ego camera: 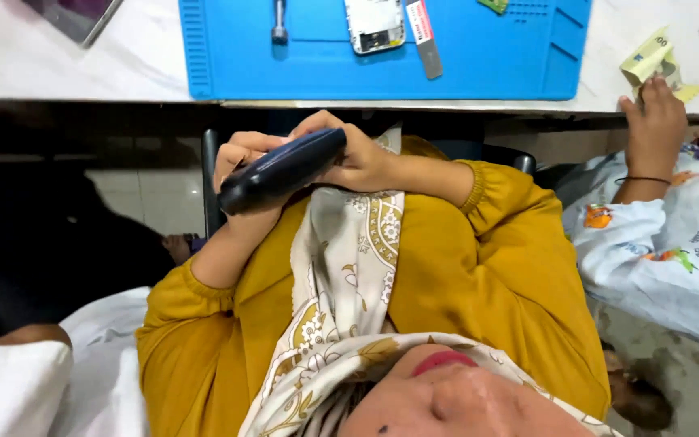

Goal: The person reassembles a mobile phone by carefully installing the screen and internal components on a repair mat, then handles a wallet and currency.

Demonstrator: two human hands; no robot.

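Both my hands hold a dark blue, oblong handset-like device (pixel 283 170) in front of my chest, just below the table edge. My left hand (pixel 236 158) wraps its lower left end from underneath. At the device's upper right end my right hand (pixel 359 158) grips with the fingers curled over the top. The device lies tilted, its left end lower. My sleeves are mustard yellow (pixel 487 243), and a cream patterned scarf (pixel 349 267) hangs below the hands.
A blue work mat (pixel 511 65) lies on the white table (pixel 82 65), bearing an opened phone (pixel 374 24), a metal tool (pixel 280 23) and a flat strip (pixel 424 36). At the right, another person's hand (pixel 654 129) rests by folded paper notes (pixel 653 58).
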